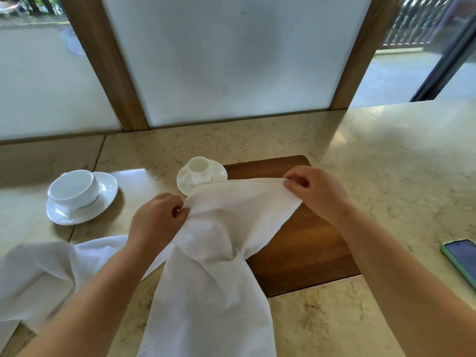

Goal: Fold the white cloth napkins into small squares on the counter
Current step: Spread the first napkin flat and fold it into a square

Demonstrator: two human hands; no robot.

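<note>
A white cloth napkin hangs stretched between both hands above the marble counter. My left hand pinches its left top corner. My right hand pinches the right top corner, held higher and farther away. The cloth sags, bunches at its middle and trails down toward me. A second white napkin lies crumpled on the counter at the lower left, partly under my left forearm.
A dark wooden board lies under the held napkin. A small white cup on a saucer stands just beyond the cloth. A larger white cup and saucer sits left. A phone in a green case lies at the right edge.
</note>
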